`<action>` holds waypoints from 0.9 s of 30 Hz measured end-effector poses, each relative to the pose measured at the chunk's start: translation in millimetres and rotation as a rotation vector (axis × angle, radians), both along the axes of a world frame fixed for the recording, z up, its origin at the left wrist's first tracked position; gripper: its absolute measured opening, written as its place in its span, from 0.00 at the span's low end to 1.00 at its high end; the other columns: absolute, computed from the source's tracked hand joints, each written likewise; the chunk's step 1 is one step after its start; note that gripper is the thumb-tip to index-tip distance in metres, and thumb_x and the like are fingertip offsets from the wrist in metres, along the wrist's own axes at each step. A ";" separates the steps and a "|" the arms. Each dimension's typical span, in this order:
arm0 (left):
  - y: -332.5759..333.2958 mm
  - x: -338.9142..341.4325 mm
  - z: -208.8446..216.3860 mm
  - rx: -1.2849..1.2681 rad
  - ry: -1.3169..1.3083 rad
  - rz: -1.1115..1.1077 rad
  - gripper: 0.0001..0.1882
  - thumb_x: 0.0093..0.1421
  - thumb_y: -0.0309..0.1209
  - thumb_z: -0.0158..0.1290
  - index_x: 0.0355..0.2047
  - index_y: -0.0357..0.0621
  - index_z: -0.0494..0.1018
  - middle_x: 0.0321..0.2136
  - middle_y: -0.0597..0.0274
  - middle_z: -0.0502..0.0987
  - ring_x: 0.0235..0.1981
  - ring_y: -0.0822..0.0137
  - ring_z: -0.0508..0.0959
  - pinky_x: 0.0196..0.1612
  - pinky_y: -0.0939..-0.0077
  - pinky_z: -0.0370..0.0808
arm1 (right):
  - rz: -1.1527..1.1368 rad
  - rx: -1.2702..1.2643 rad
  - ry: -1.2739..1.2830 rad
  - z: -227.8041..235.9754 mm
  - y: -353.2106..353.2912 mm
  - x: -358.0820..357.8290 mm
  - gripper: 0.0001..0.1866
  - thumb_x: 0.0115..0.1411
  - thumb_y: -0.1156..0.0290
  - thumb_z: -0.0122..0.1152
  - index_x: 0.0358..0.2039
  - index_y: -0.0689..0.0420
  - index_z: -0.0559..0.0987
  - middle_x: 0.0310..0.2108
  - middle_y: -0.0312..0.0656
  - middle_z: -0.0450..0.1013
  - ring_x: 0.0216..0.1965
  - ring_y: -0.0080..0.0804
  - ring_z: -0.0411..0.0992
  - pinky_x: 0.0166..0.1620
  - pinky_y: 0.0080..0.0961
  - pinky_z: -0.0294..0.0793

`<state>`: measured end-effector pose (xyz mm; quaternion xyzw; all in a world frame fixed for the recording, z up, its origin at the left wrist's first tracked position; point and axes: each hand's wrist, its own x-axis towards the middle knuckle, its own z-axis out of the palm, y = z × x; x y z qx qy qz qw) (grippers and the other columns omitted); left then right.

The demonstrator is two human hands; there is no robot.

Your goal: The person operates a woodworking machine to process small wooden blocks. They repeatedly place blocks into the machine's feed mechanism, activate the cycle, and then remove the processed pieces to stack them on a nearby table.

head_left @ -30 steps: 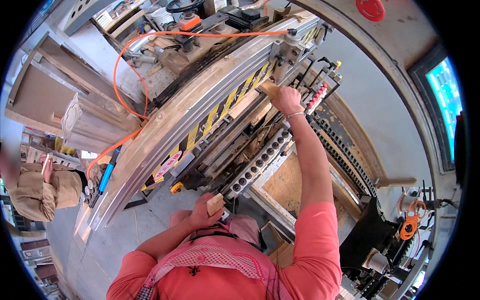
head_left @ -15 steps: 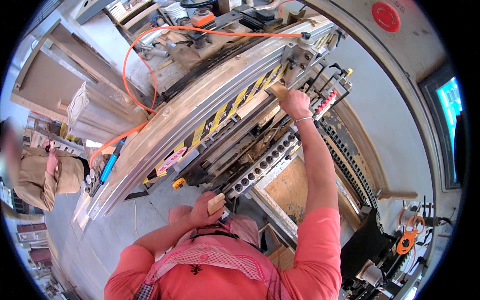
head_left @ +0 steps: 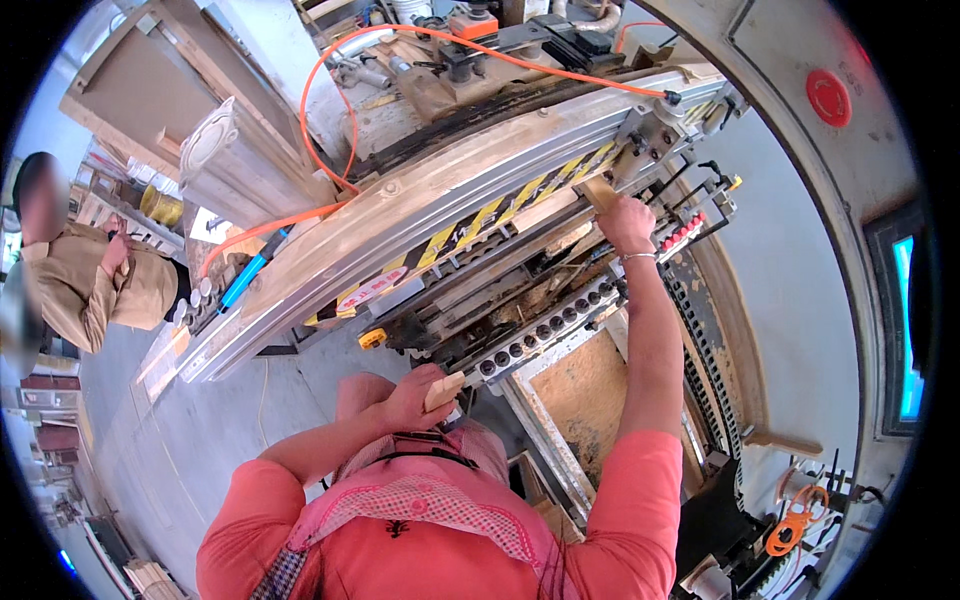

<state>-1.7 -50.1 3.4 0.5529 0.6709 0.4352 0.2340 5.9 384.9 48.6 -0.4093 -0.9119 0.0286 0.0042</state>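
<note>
My right hand (head_left: 628,222) reaches far out over the machine, its fingers closed round a flat piece of pale wood (head_left: 597,190). That piece lies under the machine's beam (head_left: 520,140), just beyond the yellow-black striped strip; its far end is hard to make out. Near my waist, my left hand (head_left: 412,396) is closed round a small pale wooden block (head_left: 446,391), which sticks out to the right of the fingers. A row of round black knobs (head_left: 543,331) runs along a rail between my two hands.
Over the beam loops an orange hose (head_left: 400,30). Red knobs (head_left: 682,235) and black clamps stand right of my right hand. A red emergency button (head_left: 828,97) and a lit screen (head_left: 905,330) are at the far right. Another person (head_left: 110,265) stands at the left.
The whole view has shifted, so the machine sits further right and lower. My right hand stays on its wood piece at nearly the same spot. The block in my left hand has tilted slightly.
</note>
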 end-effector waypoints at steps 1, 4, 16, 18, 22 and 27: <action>-0.4 -0.4 -3.8 0.044 0.035 -0.008 0.13 0.46 0.30 0.57 0.33 0.41 0.71 0.27 0.54 0.71 0.29 0.52 0.70 0.32 0.64 0.69 | 0.004 -0.006 0.008 1.4 -1.4 -0.4 0.17 0.44 0.59 0.59 0.30 0.59 0.79 0.32 0.49 0.76 0.36 0.45 0.75 0.40 0.35 0.74; 0.1 0.0 -1.3 0.080 0.091 -0.025 0.12 0.47 0.29 0.57 0.33 0.40 0.71 0.27 0.54 0.71 0.29 0.52 0.70 0.32 0.65 0.69 | 0.015 0.014 0.020 -0.3 0.6 3.5 0.19 0.43 0.57 0.61 0.31 0.59 0.79 0.32 0.49 0.76 0.36 0.45 0.75 0.39 0.36 0.74; -23.9 -0.8 4.8 0.181 0.063 0.117 0.12 0.52 0.32 0.55 0.36 0.43 0.72 0.26 0.53 0.71 0.28 0.52 0.71 0.32 0.64 0.67 | -0.009 0.074 -0.087 8.5 -4.2 -1.2 0.23 0.44 0.48 0.58 0.30 0.57 0.80 0.32 0.52 0.75 0.37 0.48 0.74 0.39 0.39 0.75; -48.1 0.5 17.4 0.178 -0.080 0.187 0.11 0.53 0.32 0.53 0.36 0.42 0.72 0.28 0.54 0.72 0.29 0.52 0.71 0.33 0.65 0.68 | 0.070 0.103 -0.176 14.9 -17.1 -9.8 0.23 0.47 0.47 0.57 0.31 0.55 0.80 0.32 0.50 0.76 0.36 0.46 0.75 0.39 0.39 0.75; -118.9 11.6 15.6 0.305 -0.576 0.590 0.12 0.55 0.32 0.52 0.39 0.41 0.71 0.32 0.58 0.74 0.34 0.64 0.75 0.36 0.75 0.71 | 0.149 0.149 -0.081 2.4 -7.3 -1.7 0.27 0.47 0.43 0.56 0.31 0.58 0.79 0.30 0.52 0.75 0.33 0.51 0.74 0.37 0.43 0.74; -202.9 -30.3 31.9 0.220 -0.825 1.277 0.13 0.58 0.35 0.51 0.40 0.41 0.69 0.28 0.65 0.73 0.31 0.75 0.73 0.34 0.79 0.71 | 0.045 0.139 -0.134 -10.3 -1.4 -0.3 0.30 0.41 0.49 0.66 0.38 0.59 0.74 0.36 0.53 0.74 0.40 0.49 0.72 0.41 0.43 0.72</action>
